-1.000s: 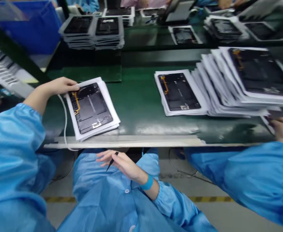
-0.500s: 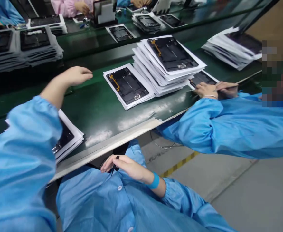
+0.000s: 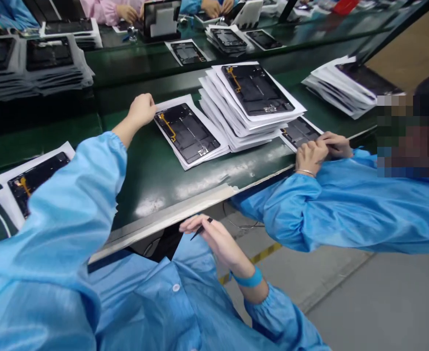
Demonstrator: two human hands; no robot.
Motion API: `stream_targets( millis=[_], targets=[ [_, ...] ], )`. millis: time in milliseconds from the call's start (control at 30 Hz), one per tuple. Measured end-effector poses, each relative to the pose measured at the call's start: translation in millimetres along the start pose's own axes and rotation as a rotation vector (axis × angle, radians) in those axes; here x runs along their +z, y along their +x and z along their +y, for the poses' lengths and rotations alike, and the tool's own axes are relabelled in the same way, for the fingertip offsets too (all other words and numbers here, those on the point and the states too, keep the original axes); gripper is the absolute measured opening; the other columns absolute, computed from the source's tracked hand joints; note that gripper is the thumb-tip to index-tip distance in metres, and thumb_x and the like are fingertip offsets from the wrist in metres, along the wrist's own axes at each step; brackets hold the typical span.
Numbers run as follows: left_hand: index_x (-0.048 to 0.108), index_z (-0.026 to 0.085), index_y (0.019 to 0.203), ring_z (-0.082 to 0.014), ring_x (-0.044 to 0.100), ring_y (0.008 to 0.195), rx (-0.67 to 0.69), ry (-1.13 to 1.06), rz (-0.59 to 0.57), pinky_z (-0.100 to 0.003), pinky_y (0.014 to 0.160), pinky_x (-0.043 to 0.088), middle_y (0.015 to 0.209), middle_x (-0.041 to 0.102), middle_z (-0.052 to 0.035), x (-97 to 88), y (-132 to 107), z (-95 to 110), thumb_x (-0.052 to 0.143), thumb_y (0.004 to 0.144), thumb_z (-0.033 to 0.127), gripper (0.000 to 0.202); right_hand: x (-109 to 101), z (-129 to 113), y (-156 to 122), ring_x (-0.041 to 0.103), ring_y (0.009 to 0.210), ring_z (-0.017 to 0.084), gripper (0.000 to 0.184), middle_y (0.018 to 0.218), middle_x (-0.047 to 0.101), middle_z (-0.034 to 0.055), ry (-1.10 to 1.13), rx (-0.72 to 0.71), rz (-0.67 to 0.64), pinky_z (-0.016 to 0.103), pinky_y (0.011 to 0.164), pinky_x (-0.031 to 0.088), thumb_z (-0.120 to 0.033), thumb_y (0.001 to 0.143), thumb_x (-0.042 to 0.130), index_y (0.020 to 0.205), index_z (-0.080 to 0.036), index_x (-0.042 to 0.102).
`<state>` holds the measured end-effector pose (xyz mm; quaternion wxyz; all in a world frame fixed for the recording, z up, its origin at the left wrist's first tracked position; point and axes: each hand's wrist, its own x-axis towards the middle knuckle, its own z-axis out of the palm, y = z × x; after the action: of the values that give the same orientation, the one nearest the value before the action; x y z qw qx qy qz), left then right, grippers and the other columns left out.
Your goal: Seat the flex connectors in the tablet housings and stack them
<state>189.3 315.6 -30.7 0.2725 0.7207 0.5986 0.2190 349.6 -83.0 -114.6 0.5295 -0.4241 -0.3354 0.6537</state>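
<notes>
1. Fingers [image 3: 150, 102] of our left hand [image 3: 141, 112] bend down at the far left corner of the white paper [image 3: 214, 130], where they seem to touch it; their tips are hidden, so we cannot tell whether they pinch it or only rest there.
2. From those fingers, the black panel [image 3: 190, 132] lies to the right and toward us, on that paper. Its long axis slants from far left to near right, with an orange strip [image 3: 167, 127] near its left side. Our left hand is by far the nearer one.
3. Our right hand [image 3: 219, 239] is lower, in front of the bench edge [image 3: 185, 209] and well apart from the panel. Its fingers are nearly straight and close together, with a slim black tool [image 3: 200, 230] held between them and the thumb.
4. Just right of the panel, we have a tall, leaning stack [image 3: 232, 114] of papers and panels.
5. Farther left, another pile [image 3: 11, 204] is partly covered by our left sleeve [image 3: 78, 190].
6. Beyond the stack, a co-worker's hands [image 3: 311, 156] are at another panel [image 3: 301, 131] on the green bench [image 3: 137, 180].
</notes>
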Motion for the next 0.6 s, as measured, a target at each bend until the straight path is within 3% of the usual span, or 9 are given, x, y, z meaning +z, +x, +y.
stream_targets(
  millis=[100, 200, 300, 433, 533, 600],
  targets=[
    [0.071, 0.015, 0.14, -0.027, 0.074, 0.123, -0.093, -0.149, -0.043, -0.049, 0.109, 0.066, 0.14, 0.073, -0.0123, -13.2, -25.9, -12.5, 0.075, 0.113, 0.046, 0.042, -16.6, -13.8, 23.9, 0.076, 0.129, 0.022, 0.041, 0.136, 0.082, 0.0068, 0.052, -0.124, 0.183, 0.035, 0.115, 0.063, -0.067, 0.104, 0.078, 0.095, -0.027, 0.088],
    [0.073, 0.014, 0.132, -0.0219, 0.077, 0.108, -0.178, -0.284, -0.156, -0.041, 0.097, 0.069, 0.125, 0.076, -0.01, -24.1, -58.7, -34.2, 0.072, 0.115, 0.047, 0.037, -35.2, -20.7, 55.8, 0.074, 0.136, 0.022, 0.034, 0.14, 0.08, 0.0019, 0.14, -0.202, 0.304, 0.041, 0.123, 0.06, -0.067, 0.099, 0.083, 0.106, -0.034, 0.087],
    [0.073, 0.013, 0.121, -0.018, 0.076, 0.098, -0.227, -0.347, -0.277, -0.036, 0.093, 0.068, 0.114, 0.076, -0.0087, -25.2, -80.0, -51.3, 0.063, 0.119, 0.041, 0.03, -49.2, -26.1, 90.3, 0.077, 0.126, 0.021, 0.034, 0.136, 0.083, 0.0046, 0.225, -0.199, 0.299, 0.039, 0.116, 0.064, -0.06, 0.1, 0.081, 0.115, -0.03, 0.087],
    [0.072, 0.014, 0.126, -0.0189, 0.074, 0.098, -0.19, -0.346, -0.403, -0.038, 0.093, 0.067, 0.116, 0.076, -0.0079, -18.6, -85.1, -57.2, 0.071, 0.115, 0.046, 0.034, -56.9, -35.9, 119.7, 0.075, 0.097, 0.015, 0.027, 0.116, 0.086, 0.004, 0.191, -0.147, 0.296, 0.03, 0.097, 0.065, -0.043, 0.11, 0.067, 0.114, -0.024, 0.086],
    [0.074, 0.015, 0.119, -0.0169, 0.067, 0.089, -0.12, -0.315, -0.455, -0.043, 0.097, 0.062, 0.102, 0.075, -0.0039, -29.7, -89.5, -62.6, 0.086, 0.101, 0.064, 0.053, -48.9, -36.2, 108.5, 0.075, 0.097, 0.015, 0.027, 0.116, 0.086, 0.0042, 0.133, -0.116, 0.273, 0.031, 0.096, 0.064, -0.04, 0.111, 0.065, 0.112, -0.023, 0.085],
    [0.076, 0.018, 0.11, -0.0162, 0.06, 0.084, -0.095, -0.285, -0.488, -0.047, 0.097, 0.058, 0.09, 0.073, -0.0021, -47.5, -97.8, -72.8, 0.098, 0.074, 0.082, 0.077, -31.7, -26.8, 84.3, 0.077, 0.102, 0.016, 0.028, 0.123, 0.086, 0.0052, 0.131, -0.077, 0.206, 0.033, 0.1, 0.065, -0.043, 0.11, 0.066, 0.116, -0.024, 0.086]
  ],
)
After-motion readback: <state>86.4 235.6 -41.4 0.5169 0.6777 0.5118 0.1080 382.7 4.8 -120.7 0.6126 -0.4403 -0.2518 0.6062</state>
